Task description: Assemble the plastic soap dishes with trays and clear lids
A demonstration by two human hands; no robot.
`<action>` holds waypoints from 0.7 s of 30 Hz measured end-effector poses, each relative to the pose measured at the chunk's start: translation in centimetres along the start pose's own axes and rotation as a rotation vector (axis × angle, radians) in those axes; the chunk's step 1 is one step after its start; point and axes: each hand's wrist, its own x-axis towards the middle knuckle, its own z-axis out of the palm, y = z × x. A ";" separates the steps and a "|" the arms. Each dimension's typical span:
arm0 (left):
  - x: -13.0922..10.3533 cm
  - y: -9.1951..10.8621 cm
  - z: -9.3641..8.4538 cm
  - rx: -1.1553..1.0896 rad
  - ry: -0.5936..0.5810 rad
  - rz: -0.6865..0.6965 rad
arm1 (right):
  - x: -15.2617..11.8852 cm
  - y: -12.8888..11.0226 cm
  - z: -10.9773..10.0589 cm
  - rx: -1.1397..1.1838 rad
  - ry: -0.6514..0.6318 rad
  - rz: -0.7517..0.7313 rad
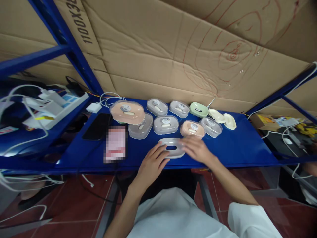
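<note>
A pale grey soap dish (176,153) with an oval slot in its middle lies near the front edge of the blue table. My left hand (153,162) grips its left end, fingers over the rim and thumb at the near side. At the right end, my right hand (196,149) reaches over the dish; its fingers are smeared by motion, so their hold cannot be made out. Just behind are a peach soap box (192,129) with a clear lid and a grey lidded soap box (165,125).
More lidded soap boxes (157,107) stand behind, with a green dish (198,109) and cream pieces (229,121) on the right. A large peach box (127,112) rests partly on a grey one. Left are a black phone (96,126), a blurred-out pink item (115,143) and a white charger (94,107).
</note>
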 end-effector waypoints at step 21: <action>-0.2 -0.4 0.7 -0.065 0.315 -0.123 | -4.9 -1.2 -3.6 -0.316 0.142 0.320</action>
